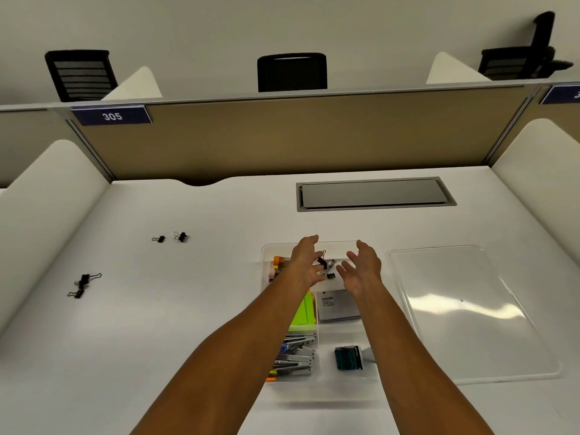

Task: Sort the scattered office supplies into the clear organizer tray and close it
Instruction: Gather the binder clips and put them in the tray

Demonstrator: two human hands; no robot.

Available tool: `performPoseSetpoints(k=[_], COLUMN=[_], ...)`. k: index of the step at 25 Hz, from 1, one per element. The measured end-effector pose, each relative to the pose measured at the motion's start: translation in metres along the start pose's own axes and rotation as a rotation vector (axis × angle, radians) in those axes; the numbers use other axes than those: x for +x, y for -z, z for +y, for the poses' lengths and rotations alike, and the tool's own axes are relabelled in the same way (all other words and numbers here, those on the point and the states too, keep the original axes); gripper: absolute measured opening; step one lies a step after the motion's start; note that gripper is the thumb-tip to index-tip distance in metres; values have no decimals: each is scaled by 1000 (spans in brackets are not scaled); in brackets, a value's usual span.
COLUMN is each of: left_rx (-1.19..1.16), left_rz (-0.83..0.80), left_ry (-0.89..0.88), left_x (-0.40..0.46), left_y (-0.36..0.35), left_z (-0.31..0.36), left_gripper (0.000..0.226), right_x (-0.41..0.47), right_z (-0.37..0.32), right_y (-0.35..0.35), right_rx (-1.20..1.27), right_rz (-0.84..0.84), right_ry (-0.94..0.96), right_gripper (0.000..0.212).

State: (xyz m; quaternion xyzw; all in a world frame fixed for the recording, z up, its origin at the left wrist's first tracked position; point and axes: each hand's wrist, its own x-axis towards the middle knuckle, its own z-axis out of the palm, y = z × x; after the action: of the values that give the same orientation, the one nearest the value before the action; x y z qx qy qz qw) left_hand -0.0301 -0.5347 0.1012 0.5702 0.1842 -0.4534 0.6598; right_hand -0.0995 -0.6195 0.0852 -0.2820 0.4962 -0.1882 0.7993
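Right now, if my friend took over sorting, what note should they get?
Left hand: over the clear organizer tray's far compartment, fingers loosely spread, binder clips right beside them; whether it grips one is unclear.
Right hand: open, holding nothing, over the same compartment.
Done: notepads, staplers and other supplies already lie in the tray.
Left: four loose clips on the desk, two far and two near, all on the left. Then fit the clear lid, lying right of the tray.
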Motion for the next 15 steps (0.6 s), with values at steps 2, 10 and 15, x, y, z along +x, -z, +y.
performPoseSetpoints(k=[2, 10, 15], left_rx=[26, -58, -129], left_rz=[-13, -57, -37], left_ry=[-9, -119, -211], left_x=[-6, -33, -53], left_y=[4, 18, 33], left_z=[-2, -4, 2], left_gripper=[55, 40, 31], right_x=[-6, -39, -60], right_z=[0, 5, 15], right_y=[1, -2, -18], right_rx=[-10, -18, -88], right_rz=[-15, -115, -245], right_ry=[6, 21, 22], right_gripper=[35, 34, 31])
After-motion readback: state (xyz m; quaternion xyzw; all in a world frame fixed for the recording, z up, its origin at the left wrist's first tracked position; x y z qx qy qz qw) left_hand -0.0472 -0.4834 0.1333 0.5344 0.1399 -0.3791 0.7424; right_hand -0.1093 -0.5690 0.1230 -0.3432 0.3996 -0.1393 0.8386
